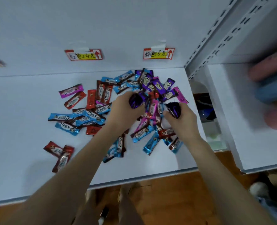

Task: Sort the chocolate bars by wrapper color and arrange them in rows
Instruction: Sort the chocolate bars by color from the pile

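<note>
The left hand [124, 109] is clenched round a purple bar [135, 101], and the right hand [181, 120] grips a second purple bar [174, 109]. Each may hold more than one, but the blur hides it. Both hands are over the mixed pile of chocolate bars [150, 114] strewn across the white shelf [20, 111]. Two price labels [84, 54] are stuck on the wall behind.

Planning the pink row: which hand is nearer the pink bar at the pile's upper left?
Left. The left hand is right of the pink bar, past red bars; the right hand is farther right.
</note>
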Demonstrator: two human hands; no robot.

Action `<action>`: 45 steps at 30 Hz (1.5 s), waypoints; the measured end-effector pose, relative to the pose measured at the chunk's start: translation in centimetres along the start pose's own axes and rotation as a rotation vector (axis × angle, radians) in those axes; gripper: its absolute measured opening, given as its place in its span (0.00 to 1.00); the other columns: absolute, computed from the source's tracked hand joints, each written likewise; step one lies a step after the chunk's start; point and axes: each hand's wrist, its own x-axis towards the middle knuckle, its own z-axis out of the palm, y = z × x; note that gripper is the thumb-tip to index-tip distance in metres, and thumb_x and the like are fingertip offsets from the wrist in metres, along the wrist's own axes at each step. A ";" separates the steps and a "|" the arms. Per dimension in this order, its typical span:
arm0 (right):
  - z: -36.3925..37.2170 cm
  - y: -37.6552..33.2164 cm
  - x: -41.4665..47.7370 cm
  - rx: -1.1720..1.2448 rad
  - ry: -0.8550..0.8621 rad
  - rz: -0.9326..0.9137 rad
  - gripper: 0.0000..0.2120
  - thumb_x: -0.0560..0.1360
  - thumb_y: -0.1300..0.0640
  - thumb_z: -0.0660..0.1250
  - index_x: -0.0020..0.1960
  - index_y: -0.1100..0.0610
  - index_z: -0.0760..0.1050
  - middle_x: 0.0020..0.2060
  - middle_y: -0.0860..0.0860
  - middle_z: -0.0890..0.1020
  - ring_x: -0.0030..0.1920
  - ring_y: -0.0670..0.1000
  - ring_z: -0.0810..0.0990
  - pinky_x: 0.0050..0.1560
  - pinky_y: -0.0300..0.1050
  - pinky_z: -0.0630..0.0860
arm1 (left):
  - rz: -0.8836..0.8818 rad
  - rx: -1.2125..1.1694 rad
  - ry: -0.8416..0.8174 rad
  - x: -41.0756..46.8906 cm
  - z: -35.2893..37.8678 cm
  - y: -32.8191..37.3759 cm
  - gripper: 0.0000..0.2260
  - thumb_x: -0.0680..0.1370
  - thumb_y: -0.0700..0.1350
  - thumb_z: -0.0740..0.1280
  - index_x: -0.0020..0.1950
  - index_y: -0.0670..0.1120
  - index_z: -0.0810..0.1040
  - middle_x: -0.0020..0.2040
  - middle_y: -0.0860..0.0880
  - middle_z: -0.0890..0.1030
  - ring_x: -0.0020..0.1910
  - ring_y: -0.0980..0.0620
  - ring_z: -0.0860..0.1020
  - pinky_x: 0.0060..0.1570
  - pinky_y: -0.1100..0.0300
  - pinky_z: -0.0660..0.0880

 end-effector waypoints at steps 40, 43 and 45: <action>56.4 -43.9 -9.7 -0.347 -0.692 -0.770 0.09 0.71 0.58 0.68 0.50 0.59 0.73 0.48 0.56 0.74 0.50 0.54 0.71 0.39 0.37 0.61 | -0.453 0.323 0.668 -15.8 -49.4 -36.1 0.15 0.73 0.38 0.66 0.60 0.41 0.73 0.53 0.43 0.74 0.51 0.43 0.73 0.41 0.59 0.65; 57.6 -43.8 -9.4 -0.413 -0.700 -0.853 0.15 0.72 0.55 0.68 0.56 0.61 0.74 0.53 0.57 0.74 0.55 0.55 0.69 0.44 0.35 0.60 | -0.432 0.363 0.658 -15.1 -48.4 -37.1 0.16 0.73 0.38 0.68 0.60 0.38 0.74 0.52 0.40 0.75 0.51 0.40 0.73 0.44 0.57 0.65; 58.0 -43.7 -9.4 -0.445 -0.704 -0.876 0.17 0.72 0.55 0.68 0.58 0.61 0.73 0.55 0.56 0.74 0.58 0.55 0.69 0.47 0.35 0.60 | -0.449 0.358 0.657 -14.9 -47.9 -37.4 0.17 0.72 0.40 0.71 0.58 0.37 0.74 0.51 0.38 0.76 0.51 0.39 0.74 0.46 0.54 0.67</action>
